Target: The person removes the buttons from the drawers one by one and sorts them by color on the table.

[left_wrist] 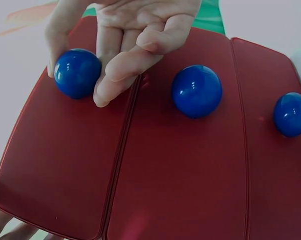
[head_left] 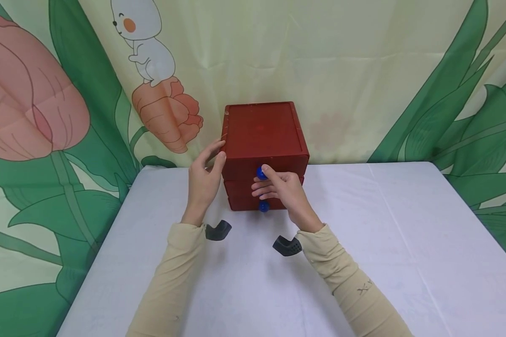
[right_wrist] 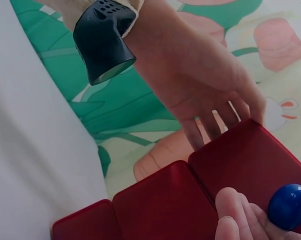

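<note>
While the red drawer box (head_left: 261, 131) stands at the table's far edge, a little left of that edge's middle, the right hand (head_left: 284, 187) pinches its top knob (head_left: 259, 173) between thumb and fingers. The middle knob (left_wrist: 197, 91) and bottom knob (left_wrist: 292, 114), both blue too, are untouched; whether the top drawer sits fully home, I cannot tell. The left hand (head_left: 204, 180) grasps nothing: its fingers lie fairly straight against the box's left side, near the top, with the thumb by the front corner. For the drawer to slide cleanly, that hand would do best to brace the box firmly, keeping fingertips off the front seam, while the pinch stays centred on the round, glossy knob and works straight along the drawer's line; a sideways or upward tug could tilt it or shift the light-looking box. Farther out, beige sleeves (head_left: 164, 290) cross the near part of the white-covered table (head_left: 405, 257), and a printed curtain (head_left: 341, 70) hangs beyond the far edge.
</note>
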The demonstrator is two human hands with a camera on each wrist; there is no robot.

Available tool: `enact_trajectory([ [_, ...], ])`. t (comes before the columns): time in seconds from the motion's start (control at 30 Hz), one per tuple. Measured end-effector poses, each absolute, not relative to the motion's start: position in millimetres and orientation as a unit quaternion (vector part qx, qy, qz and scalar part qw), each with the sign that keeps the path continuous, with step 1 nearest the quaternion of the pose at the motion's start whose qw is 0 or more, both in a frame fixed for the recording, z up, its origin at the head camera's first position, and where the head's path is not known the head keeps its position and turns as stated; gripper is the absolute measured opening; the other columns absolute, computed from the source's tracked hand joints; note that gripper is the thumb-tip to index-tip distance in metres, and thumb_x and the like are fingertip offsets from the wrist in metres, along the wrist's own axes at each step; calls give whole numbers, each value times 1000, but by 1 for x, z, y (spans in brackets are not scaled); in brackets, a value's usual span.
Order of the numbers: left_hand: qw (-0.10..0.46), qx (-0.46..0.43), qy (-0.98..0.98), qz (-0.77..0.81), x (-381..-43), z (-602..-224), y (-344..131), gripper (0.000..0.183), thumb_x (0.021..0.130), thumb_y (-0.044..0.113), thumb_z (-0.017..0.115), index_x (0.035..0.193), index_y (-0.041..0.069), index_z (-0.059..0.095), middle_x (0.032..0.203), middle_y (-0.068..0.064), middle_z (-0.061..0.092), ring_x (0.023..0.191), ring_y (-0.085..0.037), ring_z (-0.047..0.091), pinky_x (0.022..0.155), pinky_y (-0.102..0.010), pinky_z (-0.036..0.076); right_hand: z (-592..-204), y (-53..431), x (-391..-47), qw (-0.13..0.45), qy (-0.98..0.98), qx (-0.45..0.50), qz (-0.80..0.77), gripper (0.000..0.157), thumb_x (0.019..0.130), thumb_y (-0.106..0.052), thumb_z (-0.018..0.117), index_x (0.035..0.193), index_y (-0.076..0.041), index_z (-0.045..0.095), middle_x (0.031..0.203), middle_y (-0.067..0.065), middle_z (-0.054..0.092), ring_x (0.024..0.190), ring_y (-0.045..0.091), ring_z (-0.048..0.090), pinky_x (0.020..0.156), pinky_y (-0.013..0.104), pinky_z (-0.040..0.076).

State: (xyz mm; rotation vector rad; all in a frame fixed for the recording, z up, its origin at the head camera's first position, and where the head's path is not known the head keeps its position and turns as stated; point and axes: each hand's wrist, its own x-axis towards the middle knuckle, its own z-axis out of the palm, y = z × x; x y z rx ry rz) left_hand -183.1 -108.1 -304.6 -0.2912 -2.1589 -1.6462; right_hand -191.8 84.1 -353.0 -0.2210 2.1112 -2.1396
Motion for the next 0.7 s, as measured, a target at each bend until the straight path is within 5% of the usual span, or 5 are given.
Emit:
enact_trajectory([
  [0.7, 186, -108, -778, -590, -184, -307, -113, 37, 102, 12, 53, 137, -1, 57, 148, -16, 51, 133, -30, 52, 110, -45, 44, -359, 86, -183, 70, 691, -77, -716, 59, 95, -51, 60, 105, 5, 72, 90, 14, 76, 83, 25, 76, 77, 35, 61],
])
